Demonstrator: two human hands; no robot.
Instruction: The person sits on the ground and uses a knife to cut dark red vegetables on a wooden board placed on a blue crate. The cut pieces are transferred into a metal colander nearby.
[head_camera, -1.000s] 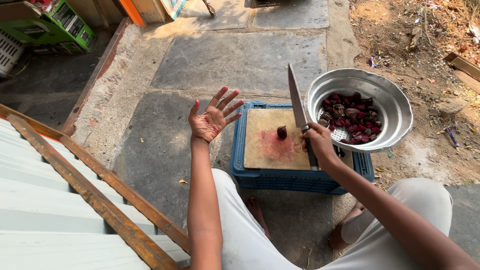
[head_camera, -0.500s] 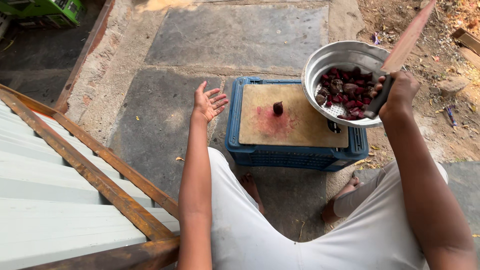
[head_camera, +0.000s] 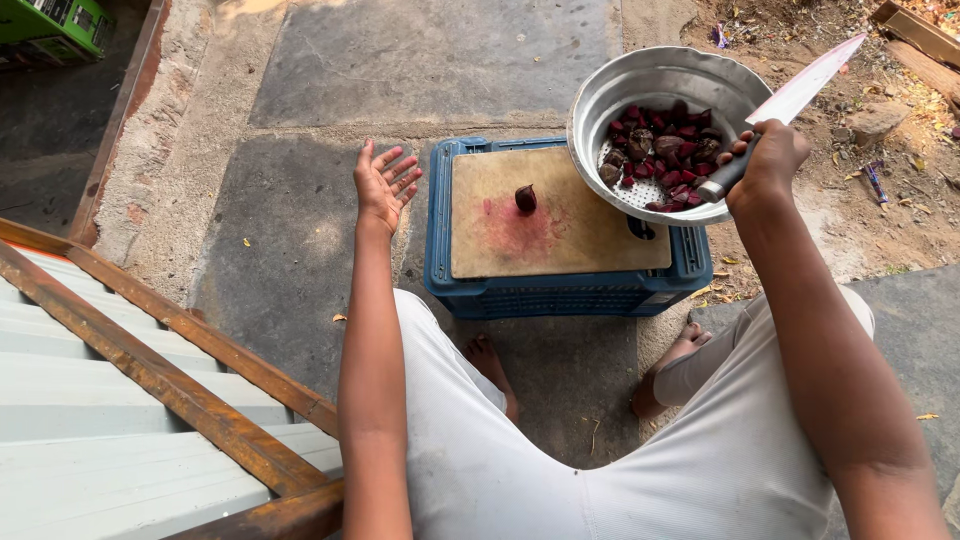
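Note:
My right hand (head_camera: 768, 162) grips the dark handle of a long knife (head_camera: 808, 88), blade pointing up and right, over the near rim of a metal colander bowl (head_camera: 640, 82) that holds several dark red beet pieces (head_camera: 662, 152). A wooden cutting board (head_camera: 556, 215) with a red stain lies on an upturned blue plastic crate (head_camera: 560, 290); one small dark beet piece (head_camera: 525, 198) sits on it. My left hand (head_camera: 386, 182) hovers open, palm up, just left of the crate, holding nothing.
Stone slab paving (head_camera: 430, 60) stretches ahead. A rusty metal rail (head_camera: 160, 370) and pale corrugated sheet (head_camera: 90, 400) run along the lower left. Dirt, stones and wood scraps (head_camera: 900, 110) lie at right. A green crate (head_camera: 60, 25) stands far upper left. My bare feet rest below the crate.
My right hand lifted the knife off the cutting board and swung it right over the colander bowl. The left hand stayed open beside the crate.

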